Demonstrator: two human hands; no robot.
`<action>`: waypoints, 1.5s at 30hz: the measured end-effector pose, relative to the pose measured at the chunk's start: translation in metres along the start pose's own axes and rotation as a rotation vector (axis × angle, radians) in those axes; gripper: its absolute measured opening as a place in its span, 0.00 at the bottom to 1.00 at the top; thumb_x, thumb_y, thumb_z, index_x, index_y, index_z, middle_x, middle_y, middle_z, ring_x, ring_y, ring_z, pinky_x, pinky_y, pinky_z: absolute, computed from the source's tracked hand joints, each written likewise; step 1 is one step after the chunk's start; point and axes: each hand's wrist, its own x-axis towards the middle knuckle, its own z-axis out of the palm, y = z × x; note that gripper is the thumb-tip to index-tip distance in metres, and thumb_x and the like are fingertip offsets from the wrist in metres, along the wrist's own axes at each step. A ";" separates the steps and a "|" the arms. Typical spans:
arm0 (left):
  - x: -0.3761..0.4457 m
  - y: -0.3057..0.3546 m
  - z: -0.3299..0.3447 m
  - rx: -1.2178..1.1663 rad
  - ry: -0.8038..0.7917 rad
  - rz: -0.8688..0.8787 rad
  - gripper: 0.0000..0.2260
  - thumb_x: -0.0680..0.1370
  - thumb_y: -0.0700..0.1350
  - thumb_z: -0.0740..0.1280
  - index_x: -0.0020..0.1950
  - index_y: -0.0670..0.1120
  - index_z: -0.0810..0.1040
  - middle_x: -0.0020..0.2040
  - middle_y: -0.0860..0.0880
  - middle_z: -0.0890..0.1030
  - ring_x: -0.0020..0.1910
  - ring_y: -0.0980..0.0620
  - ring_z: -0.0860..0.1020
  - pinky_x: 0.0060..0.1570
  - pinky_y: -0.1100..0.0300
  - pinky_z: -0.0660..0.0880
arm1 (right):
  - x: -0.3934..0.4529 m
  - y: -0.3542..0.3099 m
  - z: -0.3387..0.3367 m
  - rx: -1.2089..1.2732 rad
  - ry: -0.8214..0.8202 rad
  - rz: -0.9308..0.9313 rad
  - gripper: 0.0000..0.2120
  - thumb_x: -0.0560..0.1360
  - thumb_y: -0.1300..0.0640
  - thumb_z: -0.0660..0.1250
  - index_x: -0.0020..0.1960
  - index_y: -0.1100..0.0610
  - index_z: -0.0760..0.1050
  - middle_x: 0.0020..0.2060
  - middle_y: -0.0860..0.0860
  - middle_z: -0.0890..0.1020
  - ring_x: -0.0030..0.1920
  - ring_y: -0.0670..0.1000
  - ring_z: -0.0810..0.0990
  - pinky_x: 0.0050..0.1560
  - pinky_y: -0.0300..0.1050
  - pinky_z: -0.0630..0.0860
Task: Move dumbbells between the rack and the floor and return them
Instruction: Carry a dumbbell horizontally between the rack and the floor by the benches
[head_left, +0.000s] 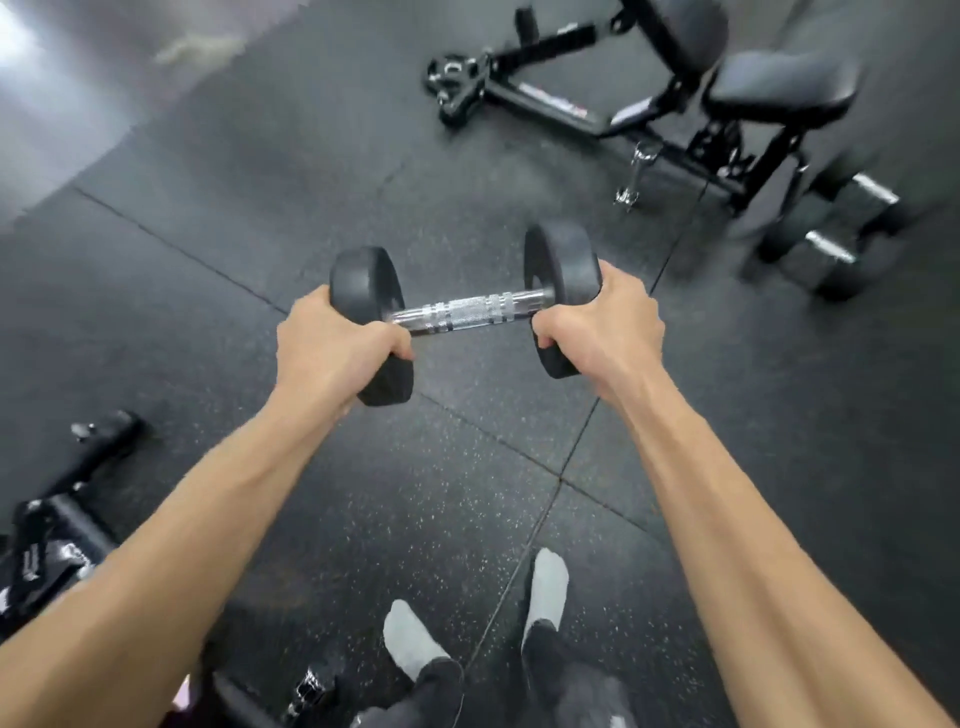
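Observation:
I hold a black dumbbell (470, 312) with a knurled chrome handle out in front of me, above the black rubber floor (260, 218). My left hand (332, 345) grips its left head from the side and underneath. My right hand (602, 322) grips its right head the same way. The handle between the heads is bare. The bar runs roughly level, its right end slightly farther from me. No rack is in view.
Two more dumbbells (831, 234) lie on the floor at the right, beside a black padded bench (779, 88) with a steel frame (545, 98). Black equipment (62, 530) sits at the lower left. My feet in grey socks (545, 587) stand below the dumbbell.

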 end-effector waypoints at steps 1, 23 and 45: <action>-0.016 0.035 -0.016 -0.008 0.001 0.057 0.18 0.59 0.44 0.80 0.46 0.48 0.82 0.43 0.50 0.84 0.42 0.50 0.80 0.37 0.58 0.74 | -0.012 -0.021 -0.031 0.049 0.045 -0.025 0.16 0.61 0.60 0.74 0.48 0.54 0.79 0.35 0.44 0.81 0.40 0.53 0.79 0.43 0.45 0.78; -0.413 0.540 -0.081 -0.430 -0.209 1.249 0.20 0.56 0.46 0.77 0.45 0.44 0.82 0.42 0.47 0.84 0.43 0.44 0.81 0.42 0.53 0.79 | -0.277 -0.159 -0.588 0.451 1.256 -0.570 0.08 0.61 0.64 0.72 0.38 0.59 0.75 0.27 0.46 0.75 0.29 0.47 0.70 0.30 0.41 0.70; -0.836 0.589 0.158 -0.565 -1.073 1.511 0.15 0.59 0.45 0.79 0.44 0.48 0.84 0.36 0.54 0.82 0.39 0.52 0.79 0.37 0.60 0.73 | -0.554 0.089 -0.820 0.177 1.950 -0.109 0.08 0.60 0.66 0.72 0.38 0.61 0.77 0.29 0.51 0.77 0.29 0.48 0.72 0.27 0.41 0.72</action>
